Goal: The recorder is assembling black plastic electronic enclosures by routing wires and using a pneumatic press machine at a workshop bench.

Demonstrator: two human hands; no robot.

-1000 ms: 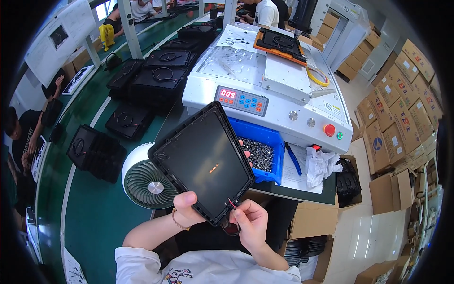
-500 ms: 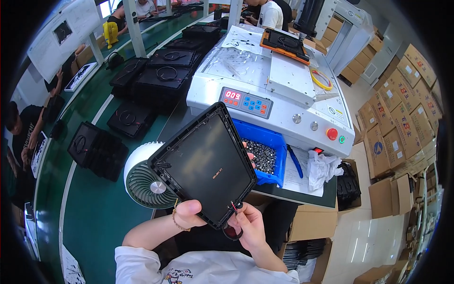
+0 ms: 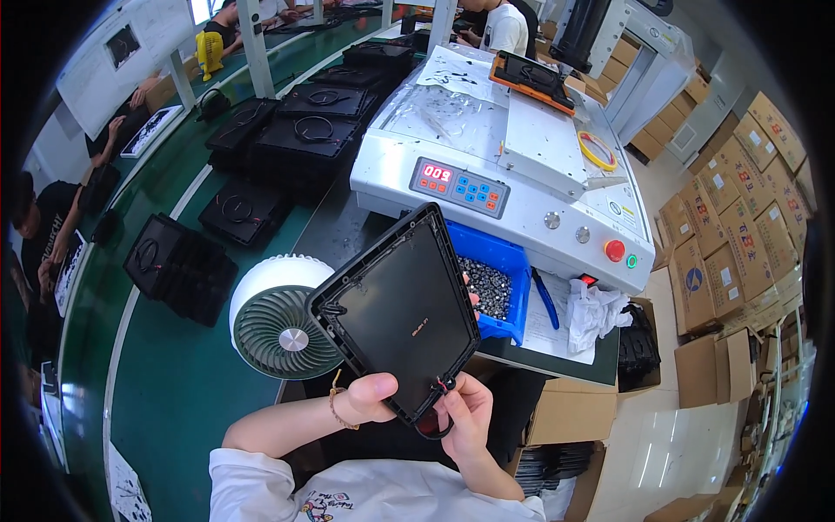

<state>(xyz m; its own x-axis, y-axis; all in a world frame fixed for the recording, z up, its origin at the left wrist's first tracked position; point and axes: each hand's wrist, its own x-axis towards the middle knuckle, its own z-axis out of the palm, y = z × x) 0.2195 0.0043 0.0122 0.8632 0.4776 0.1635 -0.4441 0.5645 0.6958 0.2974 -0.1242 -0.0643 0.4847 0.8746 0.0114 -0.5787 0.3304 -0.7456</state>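
Both hands, left hand (image 3: 370, 398) and right hand (image 3: 465, 418), clamped black panel (image 3: 396, 313) at lower centre; white fan (image 3: 278, 317) just left.

The black panel (image 3: 396, 313) hides part of the blue bin (image 3: 500, 278); the bin's small parts (image 3: 485, 285) blur.

Head-worn fisheye, downward, near workbench (image 3: 217, 409)

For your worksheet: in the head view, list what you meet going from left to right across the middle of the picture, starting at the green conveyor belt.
Green conveyor belt → black trays → white fan → black panel held by both hands → blue bin of small parts → white cloth → cardboard boxes.
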